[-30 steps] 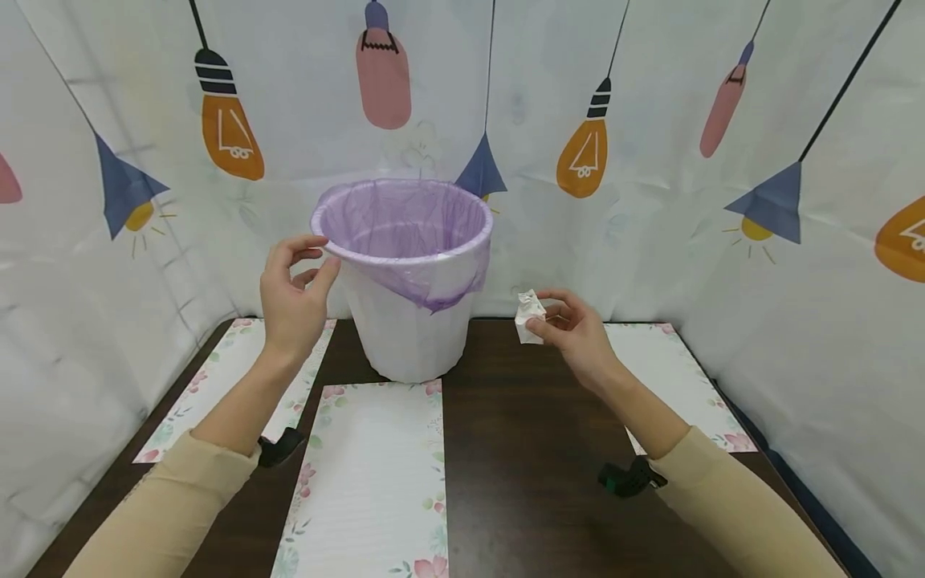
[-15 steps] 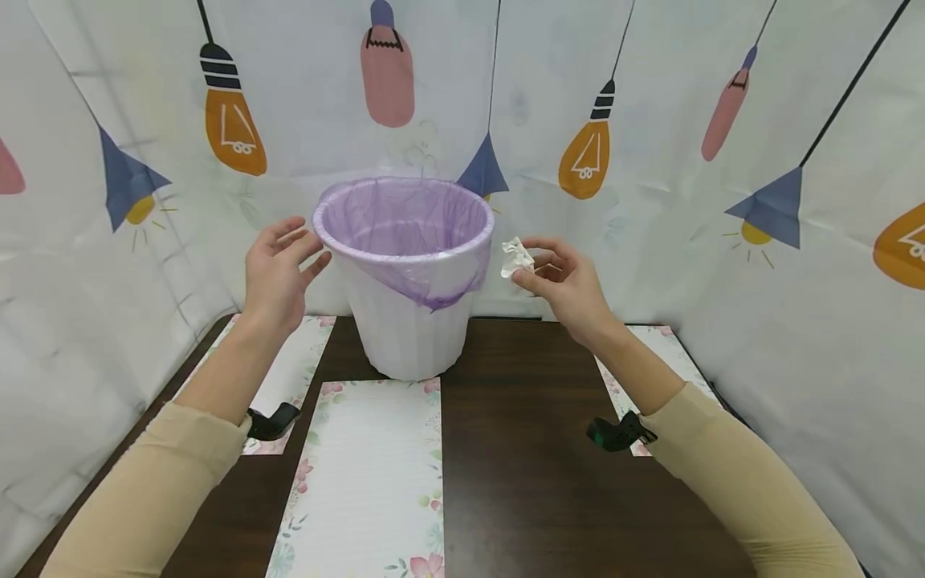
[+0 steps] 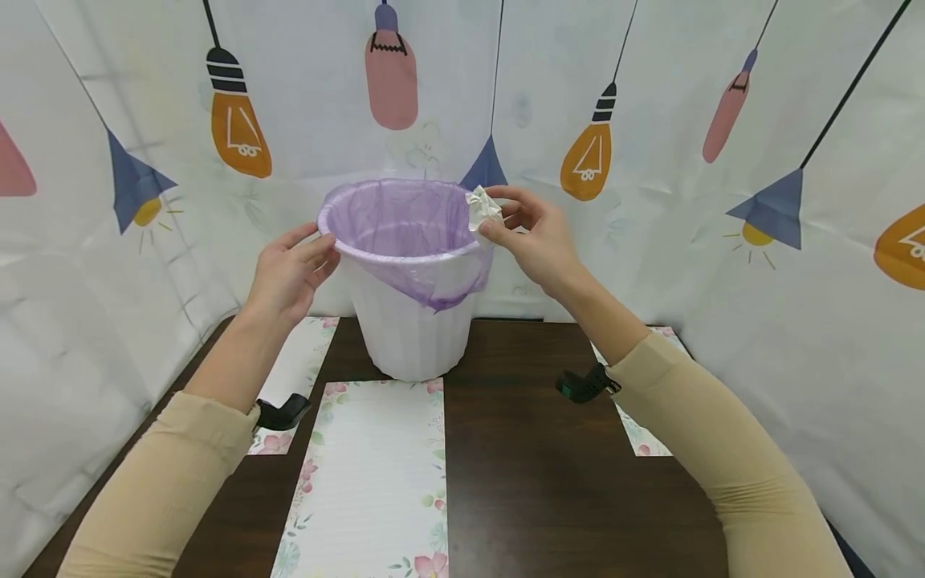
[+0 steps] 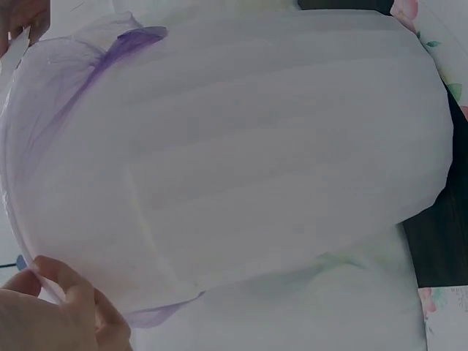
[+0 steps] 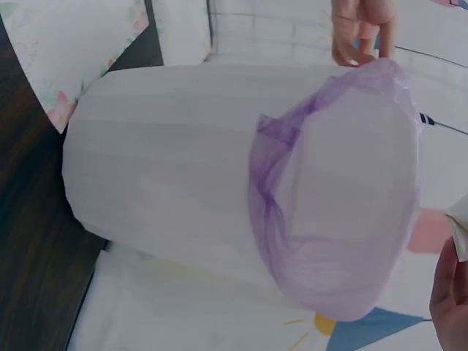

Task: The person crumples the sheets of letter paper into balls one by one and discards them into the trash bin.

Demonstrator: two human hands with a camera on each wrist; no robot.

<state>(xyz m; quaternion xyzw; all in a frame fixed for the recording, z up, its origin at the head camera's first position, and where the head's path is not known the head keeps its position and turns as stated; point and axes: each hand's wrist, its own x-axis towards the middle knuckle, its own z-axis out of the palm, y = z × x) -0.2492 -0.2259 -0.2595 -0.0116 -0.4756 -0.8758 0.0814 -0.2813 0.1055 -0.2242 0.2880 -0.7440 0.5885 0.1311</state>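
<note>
Hovering just at the right-hand rim of the white plastic waste bin (image 3: 412, 321), the small crumpled wad of white paper (image 3: 482, 207) sits at about rim height and slightly inside the edge, over the bin's thin lilac plastic liner bag (image 3: 405, 229). The bin stands upright on the dark brown wooden table (image 3: 535, 449), its long axis vertical and its mouth facing up, so the open mouth lies down and to the left of the wad (toward the person's middle).

The right hand (image 3: 531, 237) is the nearer one to the wad: thumb and forefinger pinch it, the other fingers loosely curled behind. The right wrist view catches only an edge of paper at the frame's border, so the grip is judged from the head view.

The left hand (image 3: 289, 273) rests against the opposite, left side of the rim, its fingers fairly straight and touching the liner-covered lip rather than wrapped around it; the left wrist view shows fingertips (image 4: 69, 281) against the bin wall just under the liner's fold.

A white sheet of paper with a floral border (image 3: 372, 474) lies flat in front of the bin.
</note>
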